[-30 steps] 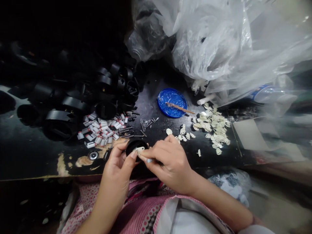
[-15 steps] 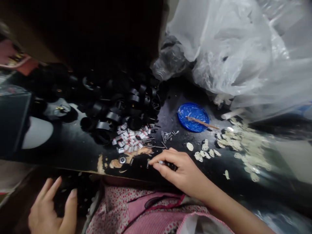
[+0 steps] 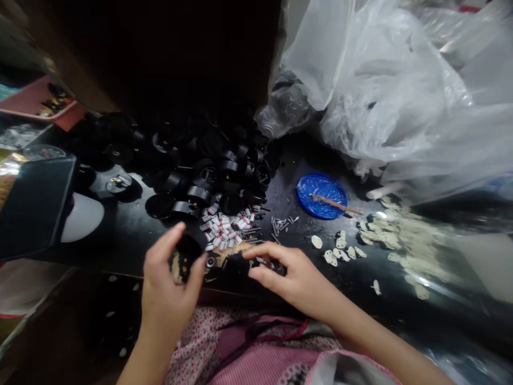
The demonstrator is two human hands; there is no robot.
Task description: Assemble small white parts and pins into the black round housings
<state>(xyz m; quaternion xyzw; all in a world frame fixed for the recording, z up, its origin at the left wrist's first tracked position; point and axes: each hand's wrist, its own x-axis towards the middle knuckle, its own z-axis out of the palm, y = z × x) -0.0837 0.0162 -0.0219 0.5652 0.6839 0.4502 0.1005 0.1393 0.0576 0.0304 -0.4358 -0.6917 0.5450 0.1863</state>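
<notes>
My left hand is over the near edge of the bench, thumb and fingers apart in a C shape. Its fingertips reach the near side of the black round caps. Dark surface shows between thumb and fingers; I cannot make out a held part there. My right hand curls around a small dark tool with a metal shaft, mostly hidden by the fingers. A small screw is at its thumb and forefinger. Beyond lie white cylinders with red marks, metal pins and a small round metal piece.
A blue lid with a brown stick lies at centre right. Cream flat pieces are scattered rightward. Plastic bags hang behind. A pink tray, a dark box and a white cup stand left.
My left hand has come up and right from below the bench edge to the caps. My right hand stays almost in place with the tool. The view has shifted slightly left.
</notes>
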